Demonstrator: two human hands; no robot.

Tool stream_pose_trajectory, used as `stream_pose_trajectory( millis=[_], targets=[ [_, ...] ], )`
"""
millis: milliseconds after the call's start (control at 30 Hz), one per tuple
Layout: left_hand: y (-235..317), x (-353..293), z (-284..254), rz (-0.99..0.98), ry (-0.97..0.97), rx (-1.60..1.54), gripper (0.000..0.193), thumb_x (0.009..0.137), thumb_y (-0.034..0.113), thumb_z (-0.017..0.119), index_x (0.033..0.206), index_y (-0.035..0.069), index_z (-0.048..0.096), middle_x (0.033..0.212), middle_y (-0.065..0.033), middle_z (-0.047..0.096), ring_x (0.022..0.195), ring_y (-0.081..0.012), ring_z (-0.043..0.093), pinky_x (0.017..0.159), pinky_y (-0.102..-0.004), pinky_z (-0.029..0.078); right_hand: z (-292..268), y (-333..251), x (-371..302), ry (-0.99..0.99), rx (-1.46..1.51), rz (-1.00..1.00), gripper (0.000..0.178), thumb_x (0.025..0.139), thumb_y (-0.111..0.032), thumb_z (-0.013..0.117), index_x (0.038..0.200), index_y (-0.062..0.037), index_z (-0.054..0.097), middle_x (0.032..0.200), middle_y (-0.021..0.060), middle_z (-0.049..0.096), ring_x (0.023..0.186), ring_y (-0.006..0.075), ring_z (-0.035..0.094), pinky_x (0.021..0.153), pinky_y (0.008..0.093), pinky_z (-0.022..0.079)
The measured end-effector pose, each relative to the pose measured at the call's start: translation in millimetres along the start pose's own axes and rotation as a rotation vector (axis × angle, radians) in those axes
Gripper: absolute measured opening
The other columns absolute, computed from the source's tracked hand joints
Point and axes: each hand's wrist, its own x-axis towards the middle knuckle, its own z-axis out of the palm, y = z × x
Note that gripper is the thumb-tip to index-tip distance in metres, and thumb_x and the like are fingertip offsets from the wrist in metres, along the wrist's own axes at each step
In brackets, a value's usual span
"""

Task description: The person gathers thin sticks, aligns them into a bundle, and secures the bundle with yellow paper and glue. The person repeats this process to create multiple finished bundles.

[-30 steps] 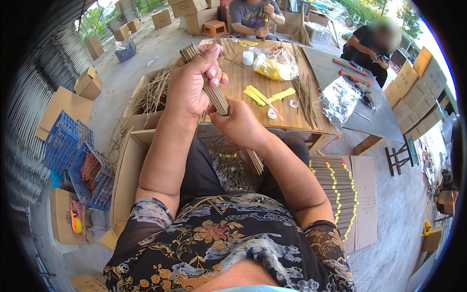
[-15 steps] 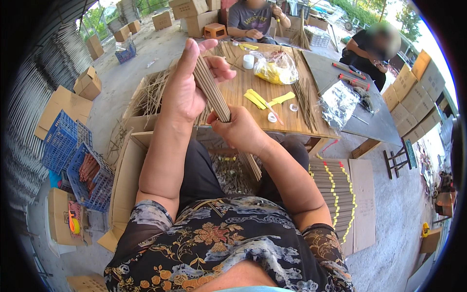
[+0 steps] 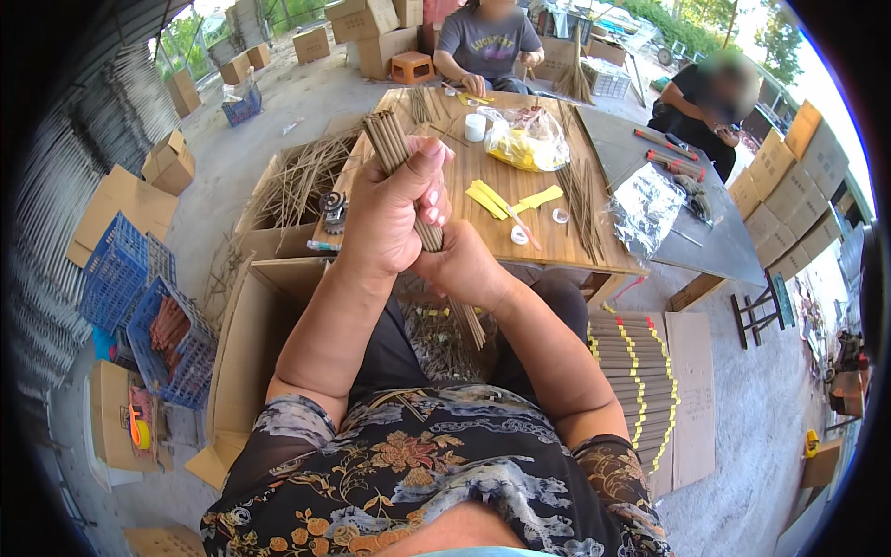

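Note:
A bundle of thin brown incense-like sticks (image 3: 387, 139) slants between my hands, its upper ends pointing away from me. My left hand (image 3: 404, 200) is wrapped round the upper part, with the thumb across the front. Just below it, my right hand (image 3: 459, 258) grips the bundle's middle. The lower ends of the sticks stick out beneath my right hand, over my lap. Beyond the hands, yellow paper strips (image 3: 484, 200), a white tape roll (image 3: 519, 235) and a thin pinkish tool (image 3: 528, 227) lie on the wooden table (image 3: 445, 176).
An open cardboard box (image 3: 264, 325) stands at my left, below a box of loose sticks (image 3: 297, 181). Tied bundles (image 3: 640, 371) lie on cardboard at my right. Blue crates (image 3: 172, 348) are farther left. Two people sit across the tables. A plastic bag of yellow strips (image 3: 524, 144) rests on the table.
My left hand was loosely spread beside the sticks and now closes round them. The bundle stands somewhat steeper. Across the table, the person's raised hand has come down.

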Motion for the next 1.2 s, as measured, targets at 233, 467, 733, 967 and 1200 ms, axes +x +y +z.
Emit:
stream_pose_trajectory(
  millis=[233, 467, 733, 967, 1200],
  targets=[
    [11, -9, 25, 0.123, 0.013, 0.479, 0.026, 0.079, 0.027, 0.065, 0.079, 0.002, 0.055, 0.062, 0.0014, 0.051, 0.054, -0.005, 0.045, 0.05, -0.0208, 0.039, 6, 13, 4, -0.021, 0.223, -0.349, 0.03, 0.072, -0.008, 0.062, 0.1, -0.0017, 0.053, 0.088, 0.0079, 0.059, 0.087, 0.0133, 0.055, 0.077, 0.0277, 0.044],
    [32, -20, 32, 0.11, 0.001, 0.85, 0.02, 0.078, 0.02, 0.067, 0.08, 0.003, 0.056, 0.066, 0.002, 0.052, 0.062, -0.0048, 0.045, 0.056, -0.022, 0.041, -29, -9, -17, -0.151, 0.572, -0.407, 0.062, 0.073, -0.009, 0.063, 0.128, -0.0037, 0.035, 0.116, 0.0045, 0.046, 0.097, 0.0126, 0.048, 0.081, 0.0259, 0.043],
    [12, -40, 3, -0.414, -0.25, 0.805, 0.017, 0.081, 0.015, 0.061, 0.088, 0.001, 0.057, 0.074, 0.0023, 0.054, 0.068, -0.0038, 0.046, 0.058, -0.0206, 0.04, -38, -14, -30, 0.23, -0.364, -0.641, 0.054, 0.071, -0.039, 0.069, 0.112, -0.0076, 0.053, 0.095, 0.0099, 0.054, 0.075, 0.0209, 0.057, 0.065, 0.0302, 0.047],
    [-21, -56, -6, -0.7, -0.212, 0.717, 0.015, 0.08, 0.013, 0.062, 0.087, 0.001, 0.056, 0.072, 0.0007, 0.053, 0.063, -0.0034, 0.046, 0.054, -0.0181, 0.038, -23, 27, -29, 0.309, -0.616, -0.695, 0.021, 0.082, -0.023, 0.055, 0.071, -0.0053, 0.054, 0.063, 0.0097, 0.053, 0.055, 0.0287, 0.054, 0.047, 0.0343, 0.043],
    [-32, -70, -26, -0.795, -0.232, 0.373, 0.026, 0.086, 0.025, 0.055, 0.099, 0.005, 0.045, 0.065, 0.0031, 0.041, 0.047, -0.0016, 0.035, 0.041, -0.0151, 0.029, -17, 52, -27, 0.233, -0.386, -0.512, 0.02, 0.082, -0.022, 0.055, 0.072, -0.0042, 0.053, 0.059, 0.0125, 0.055, 0.055, 0.0312, 0.056, 0.048, 0.0368, 0.045]
  ],
)
